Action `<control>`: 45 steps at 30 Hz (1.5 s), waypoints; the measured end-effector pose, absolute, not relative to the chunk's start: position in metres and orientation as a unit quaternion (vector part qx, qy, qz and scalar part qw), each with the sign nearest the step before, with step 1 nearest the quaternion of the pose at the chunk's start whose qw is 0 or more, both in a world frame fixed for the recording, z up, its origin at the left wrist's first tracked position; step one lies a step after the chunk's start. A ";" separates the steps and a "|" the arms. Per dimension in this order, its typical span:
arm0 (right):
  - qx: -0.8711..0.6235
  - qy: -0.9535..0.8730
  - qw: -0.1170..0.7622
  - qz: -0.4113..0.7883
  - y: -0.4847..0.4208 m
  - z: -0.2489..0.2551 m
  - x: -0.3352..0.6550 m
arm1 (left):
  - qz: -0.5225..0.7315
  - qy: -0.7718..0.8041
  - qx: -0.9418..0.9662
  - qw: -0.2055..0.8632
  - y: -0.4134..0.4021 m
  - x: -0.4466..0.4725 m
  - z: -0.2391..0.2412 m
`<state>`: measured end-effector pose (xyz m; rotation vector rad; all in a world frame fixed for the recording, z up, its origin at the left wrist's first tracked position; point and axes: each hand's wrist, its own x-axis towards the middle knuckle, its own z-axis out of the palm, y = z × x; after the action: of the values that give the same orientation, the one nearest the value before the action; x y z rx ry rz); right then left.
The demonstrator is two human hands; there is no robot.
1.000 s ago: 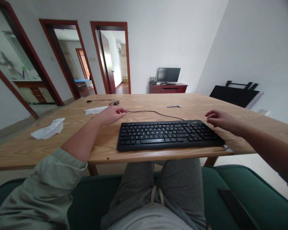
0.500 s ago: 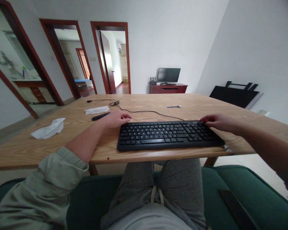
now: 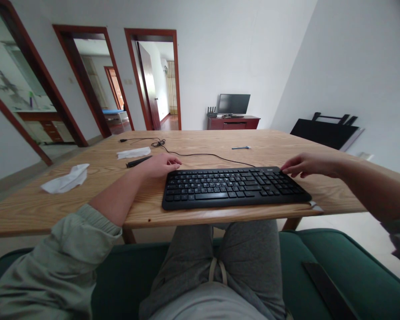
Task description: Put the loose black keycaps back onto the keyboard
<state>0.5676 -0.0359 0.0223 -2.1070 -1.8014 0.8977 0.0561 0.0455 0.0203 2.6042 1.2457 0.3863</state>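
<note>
A black keyboard (image 3: pixel 235 186) lies near the front edge of a wooden table (image 3: pixel 220 140). Its cable (image 3: pixel 200 155) runs back to a coil at the far left. My left hand (image 3: pixel 160 165) rests on the table with curled fingers against the keyboard's far left corner. My right hand (image 3: pixel 306 163) reaches in from the right, its fingers pressed together on the far right corner. Just left of my left hand lies a black pen (image 3: pixel 138 162).
Two crumpled tissues (image 3: pixel 66 180) (image 3: pixel 133 153) lie on the table's left part, and a small blue pen (image 3: pixel 240 147) at the back. I sit on a green sofa (image 3: pixel 353 266) with a flat black object (image 3: pixel 330 289) on it. A black folded frame (image 3: pixel 325 131) leans on the right wall.
My left hand slid from the cable toward the keyboard's far left corner, uncovering the black pen. My right hand came down and left onto the far right corner.
</note>
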 end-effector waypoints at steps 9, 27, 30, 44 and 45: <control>-0.686 -0.619 0.082 0.374 -0.021 0.029 0.569 | 0.127 0.432 0.886 0.108 0.044 0.057 0.022; -0.700 -0.613 -0.013 0.368 -0.005 0.043 0.566 | 0.121 0.430 0.888 0.113 0.043 0.056 0.023; -0.694 -0.621 -0.023 0.363 -0.001 0.045 0.565 | 0.118 0.428 0.890 0.104 0.043 0.056 0.024; -0.742 -0.541 -0.001 0.395 -0.019 0.036 0.558 | 0.086 0.401 0.905 0.110 0.044 0.065 0.017; -0.741 -0.544 0.006 0.395 -0.020 0.036 0.558 | 0.083 0.401 0.906 0.113 0.042 0.065 0.018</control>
<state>0.5584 -0.0198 0.0357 -2.3181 -1.7019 1.2348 0.0652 0.0417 0.0181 2.6572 1.1753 0.2438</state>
